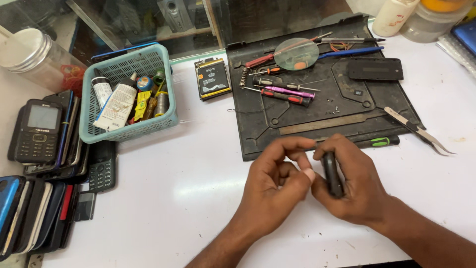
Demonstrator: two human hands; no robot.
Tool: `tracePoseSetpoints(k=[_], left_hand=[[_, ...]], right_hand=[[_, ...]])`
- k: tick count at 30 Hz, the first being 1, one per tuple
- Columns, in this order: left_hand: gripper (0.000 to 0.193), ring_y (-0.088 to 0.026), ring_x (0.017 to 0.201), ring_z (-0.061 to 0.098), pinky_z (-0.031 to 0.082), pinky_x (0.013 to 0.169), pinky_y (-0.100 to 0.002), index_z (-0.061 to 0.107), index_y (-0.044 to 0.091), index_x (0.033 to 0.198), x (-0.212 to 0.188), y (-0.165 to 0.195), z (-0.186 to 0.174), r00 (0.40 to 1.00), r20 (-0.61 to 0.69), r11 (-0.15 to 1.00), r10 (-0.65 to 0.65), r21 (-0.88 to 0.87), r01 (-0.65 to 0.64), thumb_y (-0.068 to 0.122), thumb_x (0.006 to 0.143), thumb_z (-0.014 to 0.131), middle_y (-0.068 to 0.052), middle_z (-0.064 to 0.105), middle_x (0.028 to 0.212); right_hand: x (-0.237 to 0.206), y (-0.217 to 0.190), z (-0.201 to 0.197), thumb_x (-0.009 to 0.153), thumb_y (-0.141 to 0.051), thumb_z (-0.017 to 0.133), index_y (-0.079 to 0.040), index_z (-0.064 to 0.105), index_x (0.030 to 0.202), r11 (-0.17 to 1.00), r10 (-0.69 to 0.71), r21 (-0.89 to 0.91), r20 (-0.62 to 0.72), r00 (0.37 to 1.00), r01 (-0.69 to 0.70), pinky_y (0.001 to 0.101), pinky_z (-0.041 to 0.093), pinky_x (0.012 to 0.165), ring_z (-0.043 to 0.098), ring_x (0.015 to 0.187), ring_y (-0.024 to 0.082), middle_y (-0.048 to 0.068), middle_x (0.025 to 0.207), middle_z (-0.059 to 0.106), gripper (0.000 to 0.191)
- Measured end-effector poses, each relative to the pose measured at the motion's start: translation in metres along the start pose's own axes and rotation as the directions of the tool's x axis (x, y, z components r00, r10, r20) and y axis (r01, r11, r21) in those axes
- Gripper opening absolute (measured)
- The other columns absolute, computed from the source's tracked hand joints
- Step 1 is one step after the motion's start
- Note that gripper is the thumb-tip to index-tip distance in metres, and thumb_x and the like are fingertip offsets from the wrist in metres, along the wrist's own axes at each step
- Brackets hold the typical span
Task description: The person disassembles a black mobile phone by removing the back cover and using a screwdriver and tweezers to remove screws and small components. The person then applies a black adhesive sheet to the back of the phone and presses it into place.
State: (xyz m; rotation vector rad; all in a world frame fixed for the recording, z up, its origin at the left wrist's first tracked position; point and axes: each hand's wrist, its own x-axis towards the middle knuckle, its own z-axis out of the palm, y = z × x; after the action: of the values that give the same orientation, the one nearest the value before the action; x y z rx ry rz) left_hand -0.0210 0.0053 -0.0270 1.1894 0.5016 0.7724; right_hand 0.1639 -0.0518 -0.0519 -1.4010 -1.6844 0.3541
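My right hand (pixel 353 182) grips a small black phone (pixel 332 173) edge-on, low over the white table (pixel 173 198). My left hand (pixel 277 178) is curled beside it, with thumb and fingertips touching the phone's upper end. Both hands hover just in front of a black work mat (pixel 347 106). On the mat lie several screwdrivers (pixel 285 93), a round magnifying lens (pixel 296 53) and a black phone back cover (pixel 375 69).
A teal basket (pixel 148 121) with glue tubes and small bottles stands at the left. Stacked phones (pixel 37 131) and cases fill the left edge. A phone battery (pixel 213 78) lies beside the mat. Tweezers (pixel 419 130) and a green-handled tool (pixel 382 142) rest right of my hands.
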Motion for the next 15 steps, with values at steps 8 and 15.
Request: tracePoseSetpoints(k=[8, 15], left_hand=[[0.041, -0.002, 0.060, 0.055, 0.046, 0.050, -0.019, 0.061, -0.005, 0.132, 0.0006, 0.0016, -0.0029, 0.993, 0.089, 0.996, -0.079, -0.039, 0.083, 0.000, 0.091, 0.061, 0.000, 0.060, 0.083], [0.043, -0.003, 0.056, 0.057, 0.045, 0.045, -0.020, 0.057, -0.005, 0.131, 0.0008, 0.0022, -0.0031, 0.986, 0.108, 0.989, -0.128, -0.055, 0.135, -0.001, 0.089, 0.061, 0.000, 0.059, 0.076]], right_hand=[[0.0064, -0.0075, 0.0020, 0.062, -0.009, 0.082, -0.003, 0.059, 0.097, 0.996, -0.054, -0.071, 0.024, 0.998, 0.056, 0.0332, 0.041, 0.053, 0.052, 0.062, 0.018, 0.007, 0.078, 0.051, 0.042], [0.0065, -0.0066, 0.0020, 0.062, -0.006, 0.080, -0.001, 0.061, 0.097, 0.994, -0.104, -0.017, 0.086, 0.991, 0.106, 0.0316, 0.044, 0.054, 0.057, 0.066, 0.017, 0.006, 0.081, 0.056, 0.040]])
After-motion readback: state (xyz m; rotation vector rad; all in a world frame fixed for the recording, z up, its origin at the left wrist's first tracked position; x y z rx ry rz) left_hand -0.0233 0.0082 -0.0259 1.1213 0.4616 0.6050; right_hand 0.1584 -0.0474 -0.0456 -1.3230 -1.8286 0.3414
